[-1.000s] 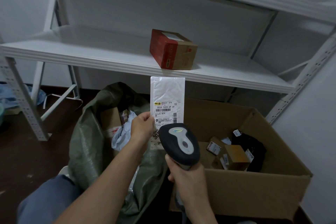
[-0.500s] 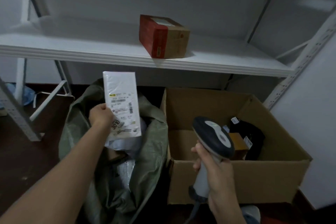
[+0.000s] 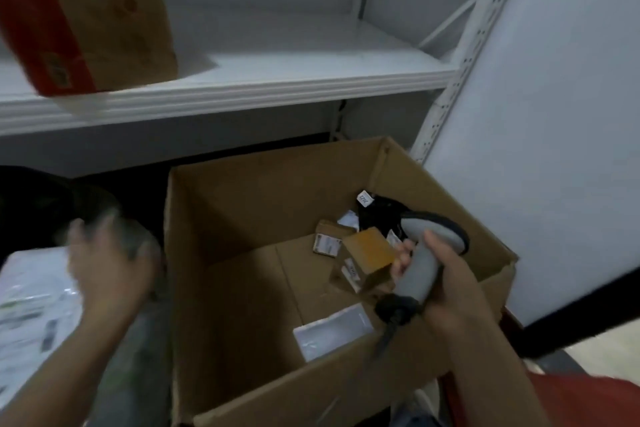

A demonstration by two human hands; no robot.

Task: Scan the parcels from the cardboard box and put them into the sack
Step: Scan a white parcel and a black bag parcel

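The open cardboard box [image 3: 346,385] fills the middle of the view. Inside it lie small brown boxes [image 3: 372,253], a black bag [image 3: 379,215] and a white mailer [image 3: 332,329]. My right hand [image 3: 446,284] grips the grey scanner [image 3: 419,267] over the box's right side. My left hand [image 3: 107,267] is blurred, fingers spread, holding nothing, above the green sack [image 3: 138,340] at the left. The white labelled mailer [image 3: 31,315] lies in the sack below that hand.
A white shelf [image 3: 277,80] runs across above the box, with a red and brown carton [image 3: 83,28] on its left end. A perforated shelf post [image 3: 464,69] and a white panel [image 3: 554,114] stand at the right.
My left hand has let go of the white mailer, which now lies in the sack. My right hand with the scanner has moved over the box. The camera has swung right and closer.
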